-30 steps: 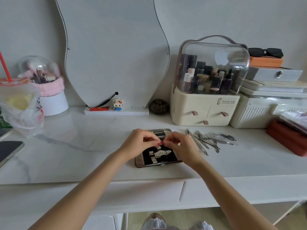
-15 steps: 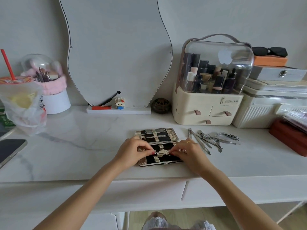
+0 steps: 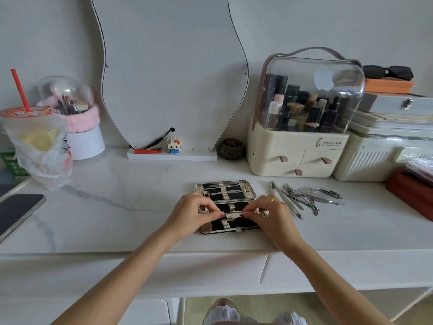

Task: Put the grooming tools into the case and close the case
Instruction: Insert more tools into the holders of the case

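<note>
I'm looking down on a white marble-patterned table (image 3: 98, 207) with faint grey veins, set against a plain pale wall. A wavy-edged mirror (image 3: 168, 71) stands at the back on a white base. Left of it sit a clear-domed brush holder (image 3: 77, 118) with a pink fluffy band and a bagged drink cup (image 3: 35, 137) with a red straw; a dark phone (image 3: 16, 212) lies at the far left edge. To the right is a cream cosmetics organiser (image 3: 302, 127) with a clear domed lid and small drawers, then a ribbed white box (image 3: 379, 158) stacked with cases, and a dark red case (image 3: 412, 191) at the right edge.

The case (image 3: 226, 205) lies open and flat at the middle of the table, near its front edge, with a textured metallic rim and black lining crossed by pale elastic straps. Its far half already holds a few slim steel tools. The loose grooming tools (image 3: 302, 198), thin shiny steel pieces and a nail clipper, lie in a scatter just right of the case, apart from it.

My left hand (image 3: 192, 214) and right hand (image 3: 274, 216) both rest over the near half of the case, each with thumb and forefinger pinched on a slim metal piece at the centre strap; I cannot tell which tool it is. The right hand wears a gold ring.

Wide bare table lies left of the case, and the front edge runs just below the wrists.
</note>
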